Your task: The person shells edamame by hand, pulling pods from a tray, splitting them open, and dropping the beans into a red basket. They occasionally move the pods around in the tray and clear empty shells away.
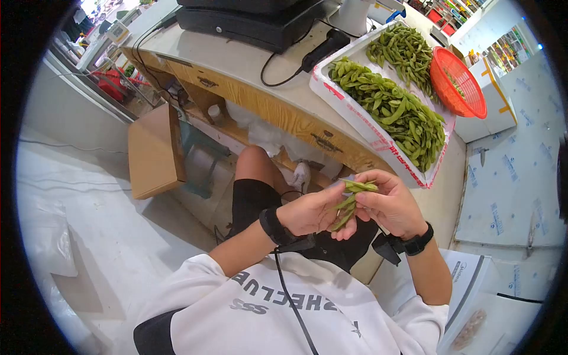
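Both hands meet above my lap, near the front corner of a white foam box (349, 106). My left hand (310, 212) is closed around a few green edamame pods (345, 214), which stick out past its fingers. Opposite it, my right hand (387, 200) pinches a pod (360, 186) between thumb and fingers. The box holds two heaps of pods, a brighter pile (390, 112) in front and a duller pile (402, 53) behind. An orange-red plastic colander (458, 83) rests tilted at the box's right edge, with some small green pieces inside.
The box stands on a counter (236, 65) with wooden drawers. A handheld scanner (324, 50) with a cable and a black machine (248, 23) sit there too. A cardboard box (155, 151) is at the left by a greenish stool (201, 157). A white appliance (467, 266) stands at my right.
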A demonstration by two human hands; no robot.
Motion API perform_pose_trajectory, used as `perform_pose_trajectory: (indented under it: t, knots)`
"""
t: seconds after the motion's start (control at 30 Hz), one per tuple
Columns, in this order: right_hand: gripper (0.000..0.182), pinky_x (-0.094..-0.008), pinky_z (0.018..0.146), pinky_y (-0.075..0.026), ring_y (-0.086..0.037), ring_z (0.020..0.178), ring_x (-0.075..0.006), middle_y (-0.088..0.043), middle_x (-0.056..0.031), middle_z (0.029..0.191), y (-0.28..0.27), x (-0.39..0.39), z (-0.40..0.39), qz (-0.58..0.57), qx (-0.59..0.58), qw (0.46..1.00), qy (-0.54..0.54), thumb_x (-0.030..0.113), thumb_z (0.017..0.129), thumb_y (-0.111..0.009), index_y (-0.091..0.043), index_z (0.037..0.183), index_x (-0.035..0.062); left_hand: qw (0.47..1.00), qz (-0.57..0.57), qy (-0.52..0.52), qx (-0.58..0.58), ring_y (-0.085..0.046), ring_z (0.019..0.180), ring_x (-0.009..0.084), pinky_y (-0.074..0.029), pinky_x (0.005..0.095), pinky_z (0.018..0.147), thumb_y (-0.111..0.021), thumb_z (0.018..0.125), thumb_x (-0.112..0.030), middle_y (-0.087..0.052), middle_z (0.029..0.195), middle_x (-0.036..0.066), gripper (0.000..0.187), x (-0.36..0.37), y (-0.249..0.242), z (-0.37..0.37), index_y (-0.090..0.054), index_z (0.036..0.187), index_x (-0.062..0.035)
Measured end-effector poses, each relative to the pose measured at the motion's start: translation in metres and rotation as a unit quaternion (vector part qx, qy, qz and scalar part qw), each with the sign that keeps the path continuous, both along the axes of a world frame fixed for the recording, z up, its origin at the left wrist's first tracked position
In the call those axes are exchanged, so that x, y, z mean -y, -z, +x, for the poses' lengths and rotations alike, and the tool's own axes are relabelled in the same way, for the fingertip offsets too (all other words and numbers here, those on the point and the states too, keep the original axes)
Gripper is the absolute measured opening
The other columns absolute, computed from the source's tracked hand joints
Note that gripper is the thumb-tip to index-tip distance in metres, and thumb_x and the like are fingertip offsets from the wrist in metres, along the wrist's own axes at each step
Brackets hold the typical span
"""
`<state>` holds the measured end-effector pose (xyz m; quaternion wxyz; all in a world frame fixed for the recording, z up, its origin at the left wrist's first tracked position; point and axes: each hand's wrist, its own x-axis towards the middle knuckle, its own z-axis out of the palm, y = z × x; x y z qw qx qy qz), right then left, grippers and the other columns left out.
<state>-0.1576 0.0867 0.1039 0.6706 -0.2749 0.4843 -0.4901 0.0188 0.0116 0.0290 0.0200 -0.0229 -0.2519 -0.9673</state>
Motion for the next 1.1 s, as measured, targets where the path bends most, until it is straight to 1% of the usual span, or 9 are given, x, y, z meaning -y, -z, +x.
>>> perform_pose_trajectory:
  t: [0.13, 0.43, 0.53, 0.63, 0.77, 0.83, 0.87, 1.0, 1.1]
  knots:
    - [0.021, -0.0227, 0.057, -0.046, -0.057, 0.066, -0.01, -0.064, -0.0054, 0.086, 0.002, -0.002, -0.003, -0.003, -0.013, 1.0, 0.006, 0.001, 0.086, -0.067, -0.06, 0.106, 0.0007, 0.999, 0.008, -0.005, 0.053, -0.047, 0.063, 0.0094, -0.041, 0.0221, 0.058, -0.024, 0.101, -0.052, -0.054, 0.078, 0.005, 0.064, -0.003, -0.005, -0.002, -0.049, 0.122, 0.0032]
    - [0.021, -0.0251, 0.068, -0.054, -0.065, 0.076, -0.015, -0.065, -0.0065, 0.094, 0.014, 0.0, -0.011, -0.014, 0.008, 0.998, 0.054, 0.002, 0.089, -0.063, -0.06, 0.109, 0.0011, 0.998, 0.046, -0.011, 0.029, -0.039, 0.052, 0.0043, -0.031, 0.0163, 0.045, -0.045, 0.1, -0.04, -0.046, 0.071, -0.002, 0.041, 0.0, 0.014, -0.005, -0.053, 0.111, -0.0006]
    - [0.021, -0.0258, 0.071, -0.055, -0.065, 0.085, -0.0169, -0.063, -0.0076, 0.101, 0.021, 0.002, -0.016, -0.053, 0.006, 0.995, 0.085, 0.002, 0.089, -0.062, -0.061, 0.11, 0.0012, 0.997, -0.03, -0.014, 0.068, -0.04, 0.053, 0.004, -0.031, 0.0165, 0.045, -0.045, 0.101, -0.037, -0.047, 0.071, -0.002, 0.036, 0.003, 0.012, -0.003, -0.053, 0.107, -0.002]
    - [0.02, -0.0264, 0.072, -0.055, -0.065, 0.091, -0.0178, -0.059, -0.0086, 0.11, 0.02, 0.0, -0.022, -0.085, 0.036, 0.99, 0.103, 0.001, 0.089, -0.062, -0.061, 0.108, 0.0006, 0.991, -0.105, -0.009, 0.079, -0.045, 0.057, 0.0054, -0.035, 0.0174, 0.048, -0.046, 0.101, -0.033, -0.051, 0.074, 0.0, 0.03, 0.004, 0.014, 0.003, -0.052, 0.108, -0.0038]
    - [0.017, -0.0263, 0.073, -0.054, -0.064, 0.093, -0.018, -0.055, -0.0096, 0.117, 0.016, -0.009, -0.029, -0.106, 0.067, 0.992, 0.033, 0.0, 0.088, -0.062, -0.062, 0.105, -0.0001, 0.984, -0.075, -0.097, 0.13, -0.055, 0.069, 0.0092, -0.043, 0.0207, 0.059, -0.047, 0.101, -0.028, -0.059, 0.084, 0.003, 0.026, 0.005, 0.031, 0.004, -0.051, 0.112, -0.0048]
    - [0.016, -0.0254, 0.073, -0.054, -0.064, 0.091, -0.0165, -0.057, -0.0086, 0.112, 0.013, -0.013, -0.023, -0.082, 0.047, 0.995, -0.034, 0.001, 0.088, -0.062, -0.063, 0.104, 0.0, 0.976, -0.018, -0.144, 0.164, -0.059, 0.076, 0.0111, -0.047, 0.023, 0.066, -0.048, 0.101, -0.025, -0.062, 0.089, 0.005, 0.025, 0.008, 0.038, 0.002, -0.05, 0.115, -0.0047]
    - [0.015, -0.025, 0.073, -0.054, -0.064, 0.091, -0.0157, -0.058, -0.0082, 0.11, 0.012, -0.014, -0.018, -0.069, 0.037, 0.995, -0.068, 0.002, 0.088, -0.063, -0.063, 0.103, 0.0001, 0.983, -0.001, -0.138, 0.123, -0.061, 0.085, 0.013, -0.051, 0.0266, 0.073, -0.048, 0.101, -0.023, -0.062, 0.097, 0.006, 0.025, 0.011, 0.051, 0.001, -0.051, 0.117, -0.0042]
    - [0.014, -0.0246, 0.072, -0.054, -0.062, 0.082, -0.0103, -0.063, -0.0036, 0.089, 0.01, -0.009, -0.003, 0.017, -0.054, 0.989, -0.136, 0.007, 0.088, -0.065, -0.063, 0.1, 0.0005, 0.975, 0.066, -0.153, 0.147, -0.061, 0.092, 0.0154, -0.051, 0.0304, 0.079, -0.05, 0.099, -0.016, -0.059, 0.106, 0.007, 0.021, 0.002, 0.035, -0.008, -0.053, 0.115, -0.0037]
    - [0.014, -0.0237, 0.066, -0.054, -0.062, 0.077, -0.0102, -0.063, -0.0046, 0.089, 0.011, -0.005, -0.004, 0.032, -0.124, 0.978, -0.166, 0.007, 0.088, -0.065, -0.062, 0.1, 0.0001, 0.979, 0.055, -0.139, 0.138, -0.061, 0.092, 0.0167, -0.05, 0.031, 0.081, -0.047, 0.099, -0.019, -0.06, 0.107, 0.006, 0.024, -0.003, 0.044, -0.008, -0.052, 0.117, -0.0049]
